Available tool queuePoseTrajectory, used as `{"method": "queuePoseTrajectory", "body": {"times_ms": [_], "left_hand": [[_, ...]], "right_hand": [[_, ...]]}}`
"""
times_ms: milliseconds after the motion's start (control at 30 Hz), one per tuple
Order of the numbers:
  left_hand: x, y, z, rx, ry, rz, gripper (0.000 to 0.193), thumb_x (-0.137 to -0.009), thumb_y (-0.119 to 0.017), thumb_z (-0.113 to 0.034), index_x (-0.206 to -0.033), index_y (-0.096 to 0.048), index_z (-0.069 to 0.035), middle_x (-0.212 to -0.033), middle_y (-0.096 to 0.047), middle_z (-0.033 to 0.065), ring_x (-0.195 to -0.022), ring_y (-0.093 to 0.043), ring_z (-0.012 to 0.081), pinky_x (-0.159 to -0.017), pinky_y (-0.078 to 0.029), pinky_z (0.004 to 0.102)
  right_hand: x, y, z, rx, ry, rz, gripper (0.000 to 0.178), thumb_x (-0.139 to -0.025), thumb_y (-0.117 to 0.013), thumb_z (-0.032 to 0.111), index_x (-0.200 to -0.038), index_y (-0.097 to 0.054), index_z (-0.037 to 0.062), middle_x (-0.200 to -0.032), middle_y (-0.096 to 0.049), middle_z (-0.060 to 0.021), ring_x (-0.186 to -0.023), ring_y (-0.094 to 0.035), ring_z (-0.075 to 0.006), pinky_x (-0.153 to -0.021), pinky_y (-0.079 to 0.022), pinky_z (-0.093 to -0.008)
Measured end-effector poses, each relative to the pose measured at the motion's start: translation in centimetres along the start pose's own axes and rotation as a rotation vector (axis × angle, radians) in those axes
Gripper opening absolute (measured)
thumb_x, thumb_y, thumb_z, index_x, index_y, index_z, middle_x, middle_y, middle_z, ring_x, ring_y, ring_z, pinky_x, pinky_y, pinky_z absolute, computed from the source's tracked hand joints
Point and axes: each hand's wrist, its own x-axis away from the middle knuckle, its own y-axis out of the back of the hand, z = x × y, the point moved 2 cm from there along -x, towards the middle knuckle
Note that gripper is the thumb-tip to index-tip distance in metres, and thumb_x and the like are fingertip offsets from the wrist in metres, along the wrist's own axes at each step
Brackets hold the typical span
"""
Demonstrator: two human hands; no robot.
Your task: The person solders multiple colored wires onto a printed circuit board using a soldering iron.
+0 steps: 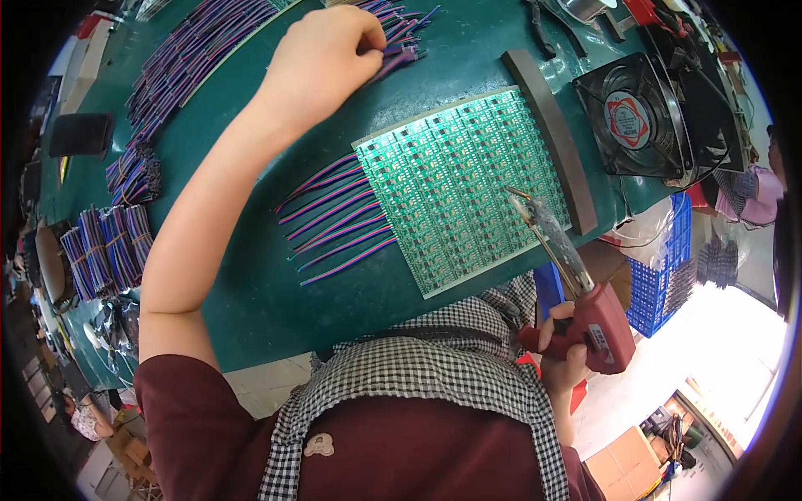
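My right hand is wrapped round the grip of a dark red soldering gun. Its long tip points up and left over the right part of a green circuit board panel. The panel lies on the green table, divided into many small repeated boards. From its left edge fan several multicoloured wire leads. At the far side, my left hand is closed, thumb against curled fingers, on a short cluster of coloured wires. Its grip on them is partly hidden.
A dark bar lies along the panel's right edge, beside a black fan. Pliers rest far right. Wire piles cover the far left; tied bundles sit nearer. A blue crate stands below right.
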Motion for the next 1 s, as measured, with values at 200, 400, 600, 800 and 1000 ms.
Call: {"method": "queuePoseTrajectory", "body": {"times_ms": [200, 400, 600, 800, 1000], "left_hand": [[1.0, -0.6, -0.6, 0.181, 0.045, 0.078, 0.015, -0.082, -0.064, -0.005, -0.096, -0.065, 0.001, -0.077, -0.066, 0.0059, -0.072, -0.061, 0.0122, -0.066, -0.048, 0.0269], [1.4, -0.2, 0.1, 0.254, 0.071, 0.125, 0.021, -0.084, -0.067, -0.007, -0.104, -0.069, 0.001, -0.084, -0.070, 0.0083, -0.076, -0.061, 0.0094, -0.070, -0.048, 0.0230], [3.9, 0.2, -1.3, 0.358, 0.024, 0.060, 0.016, -0.088, -0.063, -0.008, -0.100, -0.070, 0.002, -0.080, -0.064, 0.0021, -0.073, -0.056, 0.0060, -0.067, -0.043, 0.0199], [6.0, 1.7, -1.0, 0.853, 0.397, 0.165, 0.019, -0.088, -0.063, -0.009, -0.104, -0.069, -0.003, -0.078, -0.062, -0.0004, -0.065, -0.050, 0.0027, -0.059, -0.039, 0.0179], [9.5, 1.1, -1.7, 0.063, 0.050, 0.078, 0.011, -0.080, -0.067, -0.004, -0.091, -0.067, -0.001, -0.080, -0.060, 0.0085, -0.069, -0.060, 0.0196, -0.062, -0.048, 0.0287]], "right_hand": [[0.2, -0.1, 0.1, -0.011, 0.011, -0.031, 0.079, -0.079, -0.073, 0.053, -0.125, -0.046, -0.0056, -0.105, -0.063, -0.0171, -0.063, -0.055, -0.0161, -0.058, -0.045, -0.0273], [0.0, -0.4, 0.3, 0.004, 0.013, -0.035, 0.079, -0.079, -0.073, 0.052, -0.125, -0.046, -0.0059, -0.105, -0.063, -0.0185, -0.062, -0.055, -0.0164, -0.056, -0.045, -0.0270], [-0.2, -0.6, 0.3, 0.029, 0.016, -0.006, 0.079, -0.079, -0.072, 0.053, -0.125, -0.046, -0.0063, -0.107, -0.062, -0.0188, -0.062, -0.054, -0.0164, -0.055, -0.044, -0.0272], [-0.4, -0.7, 0.3, 0.062, 0.010, 0.008, 0.081, -0.080, -0.070, 0.055, -0.126, -0.045, -0.0064, -0.108, -0.062, -0.0179, -0.061, -0.053, -0.0158, -0.056, -0.043, -0.0277], [-0.4, -1.0, 0.3, 0.050, -0.007, 0.021, 0.080, -0.080, -0.070, 0.056, -0.125, -0.046, -0.0065, -0.106, -0.062, -0.0161, -0.061, -0.052, -0.0152, -0.055, -0.042, -0.0269]]}}
